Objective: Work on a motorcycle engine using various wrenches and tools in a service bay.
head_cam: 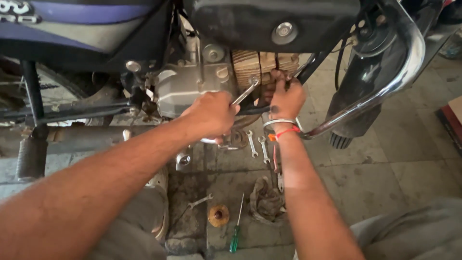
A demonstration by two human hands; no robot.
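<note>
Gripping a spanner in clenched left hand at the motorcycle engine, right hand fingers pressing its finned cylinder; below the fingers, tiled workshop floor bearing spanners, screwdriver, rag.

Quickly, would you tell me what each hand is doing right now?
Left hand: closed on a spanner.
Right hand: fingers on the engine; grip cannot be told.

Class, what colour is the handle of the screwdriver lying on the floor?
Green, seen in the head view: screwdriver.
</note>
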